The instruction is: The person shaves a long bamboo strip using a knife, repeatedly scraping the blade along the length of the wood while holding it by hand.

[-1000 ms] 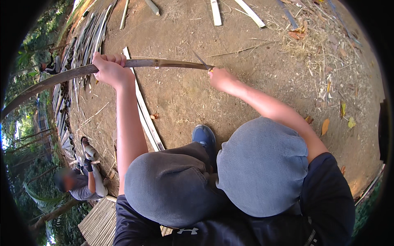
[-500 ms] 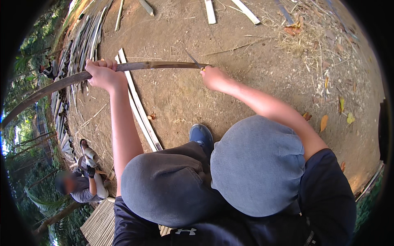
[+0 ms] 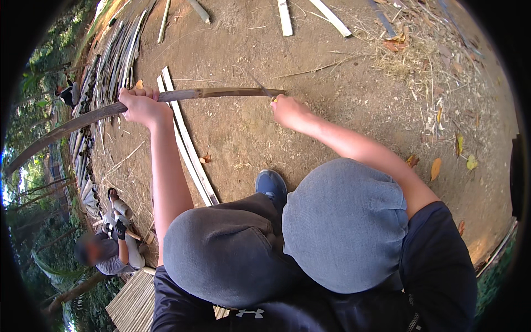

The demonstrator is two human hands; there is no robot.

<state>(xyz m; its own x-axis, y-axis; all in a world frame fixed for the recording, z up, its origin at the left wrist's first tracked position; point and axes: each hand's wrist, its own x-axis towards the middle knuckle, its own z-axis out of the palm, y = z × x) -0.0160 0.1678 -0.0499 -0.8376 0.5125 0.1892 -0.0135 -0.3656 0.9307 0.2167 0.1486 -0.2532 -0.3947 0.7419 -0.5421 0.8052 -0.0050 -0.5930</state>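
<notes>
A long, brown split bamboo strip stretches across in front of me, from the far left to just past my right hand. My left hand is closed around it, left of the middle of the view. In my right hand is a knife, its thin dark blade pointing up and left. A bit of yellow shows at the grip; the fingers hide the rest of the handle. The blade crosses the strip close to its right end, apparently against it. A node ring shows on the strip between my hands.
Two pale slats lie on the dirt beyond my left forearm. Stacked bamboo poles line the left side. Another person sits at lower left beside a slatted bamboo platform. Straw and leaves litter the right.
Both hands have come slightly nearer to me with the strip and knife. The strip's right end now sticks out a little beyond the blade and my right hand.
</notes>
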